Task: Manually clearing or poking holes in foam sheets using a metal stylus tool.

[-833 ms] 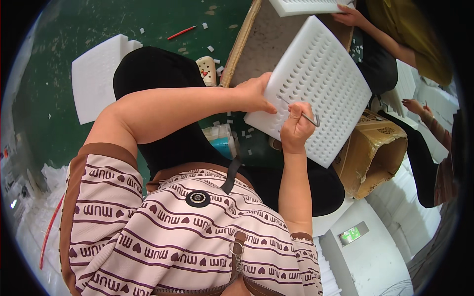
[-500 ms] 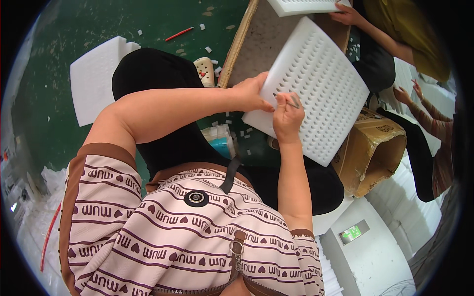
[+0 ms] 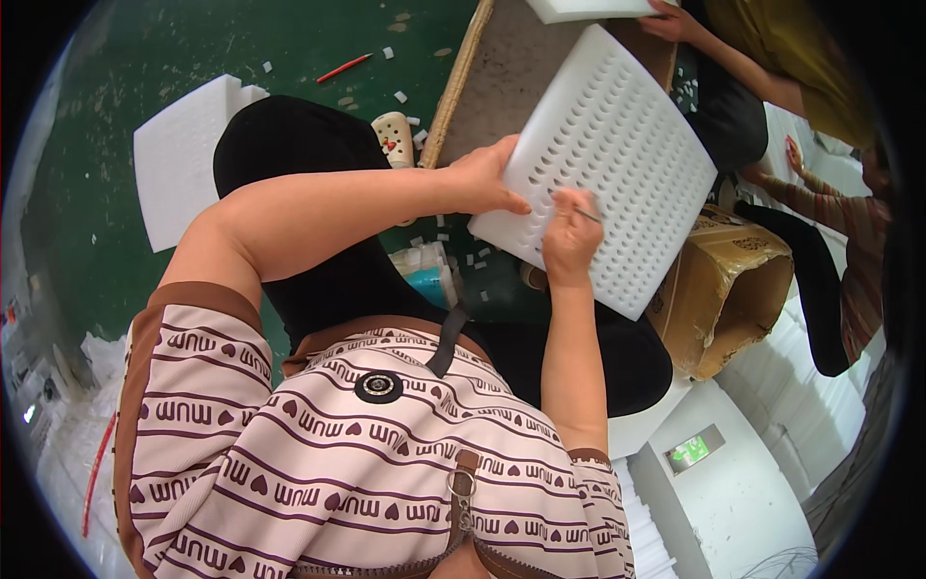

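Observation:
A white foam sheet (image 3: 641, 140), covered with rows of small crescent-shaped holes, is tilted in front of me above my lap. My left hand (image 3: 490, 179) grips its left edge, the thumb on the holed face and the fingers partly hidden behind. Over the lower left part of the sheet, my right hand (image 3: 571, 241) is closed around a thin, grey, pen-like tool (image 3: 585, 213). The fingertips there are slightly blurred, and I cannot tell whether the tool touches the foam.
Behind the sheet stands a brown board with a worn edge (image 3: 453, 87). An open cardboard box (image 3: 728, 289) is at right. White foam sheets (image 3: 183, 159), a red pen (image 3: 344, 67) and foam scraps lie on the green floor. A co-worker's hand (image 3: 672, 23) holds another foam sheet (image 3: 593, 8).
My right hand has shifted slightly right and down over the holed face, still gripping the tool. My left hand keeps its hold on the edge. The whole view has moved a little.

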Available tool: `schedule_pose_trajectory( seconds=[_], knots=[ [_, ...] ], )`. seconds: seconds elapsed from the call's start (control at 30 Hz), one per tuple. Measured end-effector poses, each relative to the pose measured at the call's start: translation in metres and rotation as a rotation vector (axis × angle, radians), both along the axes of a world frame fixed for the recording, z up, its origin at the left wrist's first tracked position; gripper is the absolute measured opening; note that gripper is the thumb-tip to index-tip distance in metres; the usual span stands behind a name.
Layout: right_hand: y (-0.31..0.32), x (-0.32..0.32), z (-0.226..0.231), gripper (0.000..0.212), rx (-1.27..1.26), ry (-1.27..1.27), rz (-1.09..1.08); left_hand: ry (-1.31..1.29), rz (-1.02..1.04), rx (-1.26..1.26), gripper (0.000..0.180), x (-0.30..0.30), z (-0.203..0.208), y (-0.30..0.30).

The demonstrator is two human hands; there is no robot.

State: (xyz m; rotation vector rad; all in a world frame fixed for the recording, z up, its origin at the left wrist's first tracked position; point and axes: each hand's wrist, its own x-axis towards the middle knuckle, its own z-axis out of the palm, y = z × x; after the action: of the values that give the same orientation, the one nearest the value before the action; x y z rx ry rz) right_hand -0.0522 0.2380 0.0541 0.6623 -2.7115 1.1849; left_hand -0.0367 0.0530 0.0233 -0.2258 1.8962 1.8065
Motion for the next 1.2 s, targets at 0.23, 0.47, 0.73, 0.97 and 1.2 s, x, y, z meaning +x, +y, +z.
schedule_pose_trajectory(
  seconds=[0.23,0.47,0.73,0.97,1.2],
  knots=[
    [-0.005,0.009,0.04,0.019,-0.251,-0.078,-0.02,-0.007,0.025,0.003,0.083,0.003,-0.006,-0.003],
    [-0.019,0.009,0.004,0.018,-0.113,0.023,0.147,0.022,-0.014,-0.062,0.083,0.0,0.004,-0.001],
    [0.002,0.02,0.033,0.013,-0.225,-0.079,-0.039,0.021,0.005,-0.039,0.084,0.007,-0.002,-0.006],
    [-0.001,0.012,-0.007,0.016,0.246,0.166,0.067,0.013,-0.008,-0.073,0.08,0.002,0.005,0.0],
    [0.02,0.021,0.019,0.023,-0.103,-0.141,-0.229,0.201,0.104,0.14,0.07,0.008,-0.007,0.001]
  ],
)
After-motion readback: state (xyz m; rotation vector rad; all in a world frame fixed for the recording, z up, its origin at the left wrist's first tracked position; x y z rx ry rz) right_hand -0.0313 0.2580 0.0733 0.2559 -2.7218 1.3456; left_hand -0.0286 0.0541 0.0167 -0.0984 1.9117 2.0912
